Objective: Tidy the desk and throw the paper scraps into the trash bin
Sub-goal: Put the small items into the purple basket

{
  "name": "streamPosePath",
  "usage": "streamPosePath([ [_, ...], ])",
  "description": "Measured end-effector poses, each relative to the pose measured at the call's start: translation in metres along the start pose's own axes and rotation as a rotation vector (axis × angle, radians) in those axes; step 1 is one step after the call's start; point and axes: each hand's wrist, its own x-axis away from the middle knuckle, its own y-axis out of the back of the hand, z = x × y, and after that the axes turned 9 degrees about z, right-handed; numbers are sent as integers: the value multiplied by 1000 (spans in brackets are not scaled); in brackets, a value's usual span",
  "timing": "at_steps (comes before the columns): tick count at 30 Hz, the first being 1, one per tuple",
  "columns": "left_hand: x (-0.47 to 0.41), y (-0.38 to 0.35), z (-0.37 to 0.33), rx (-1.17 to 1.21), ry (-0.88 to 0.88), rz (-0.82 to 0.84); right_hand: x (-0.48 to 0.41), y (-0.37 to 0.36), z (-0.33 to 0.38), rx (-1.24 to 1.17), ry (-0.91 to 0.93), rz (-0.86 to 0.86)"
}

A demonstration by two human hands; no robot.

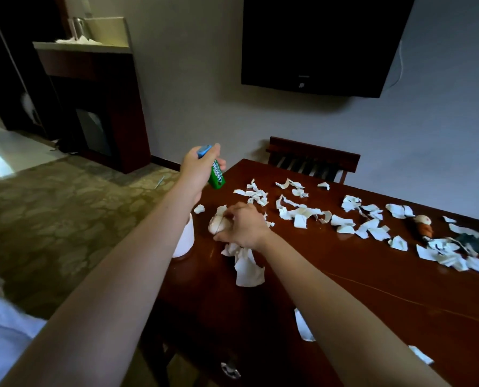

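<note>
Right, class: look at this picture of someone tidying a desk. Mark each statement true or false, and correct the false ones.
1. The left hand holds a green packet above the desk's edge. True.
2. The right hand is raised in the air and holds nothing. False: it is down on the desk, gripping a wad of paper.
3. Torn paper scraps lie strewn across the desk. True.
4. The television on the wall shows a bright picture. False: its screen is dark.
5. A chair stands at the far side of the desk. True.
</note>
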Motion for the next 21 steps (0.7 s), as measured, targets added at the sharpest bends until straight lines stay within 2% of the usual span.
streamPosePath([
  [3,9,-14,-3,-3,2,24,19,16,-20,-236,-7,-137],
  [5,14,-22,0,-21,23,39,28,26,-34,-295,-37,-219],
  [12,52,-122,-7,-44,69,279,126,81,-108,-598,-212,-476],
  [16,74,-199,-14,-82,33,408,188,111,-151,-612,-303,-661],
  [21,103,-293,-19,-70,6,562,259,145,-205,-477,-498,-753],
])
